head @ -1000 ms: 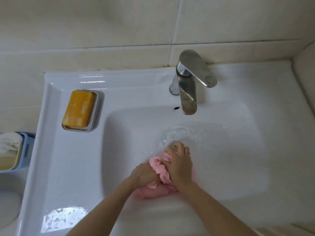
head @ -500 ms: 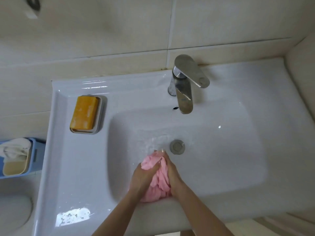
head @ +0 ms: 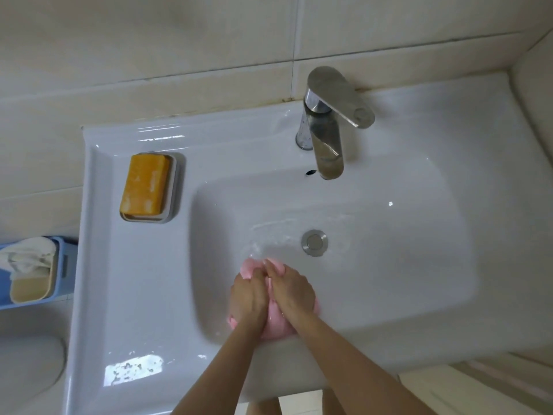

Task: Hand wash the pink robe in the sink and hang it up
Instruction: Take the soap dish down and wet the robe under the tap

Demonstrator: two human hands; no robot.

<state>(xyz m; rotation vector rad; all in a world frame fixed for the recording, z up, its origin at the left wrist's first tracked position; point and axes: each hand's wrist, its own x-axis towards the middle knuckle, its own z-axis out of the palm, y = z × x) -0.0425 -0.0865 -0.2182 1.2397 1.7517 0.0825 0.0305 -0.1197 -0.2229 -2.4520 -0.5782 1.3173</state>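
- Pink robe (head: 276, 323), bunched into a wet wad, lies in the near part of the white sink (head: 125, 295), just this side of the drain (head: 314, 242).
- The left grip (head: 250, 295), a bare hand, is curled round the wad's left side, holding it.
- The right grip (head: 294, 290) clasps the wad's right side; the fingertips of both meet on top.
- Shallow water ripples round the drain, below the steel faucet (head: 326, 139).
- An orange soap bar (head: 145, 188) sits in its dish (head: 173, 202) on the sink's left ledge.
- A blue basket (head: 64, 265) holding a pale cloth (head: 27, 256) stands left of the sink.
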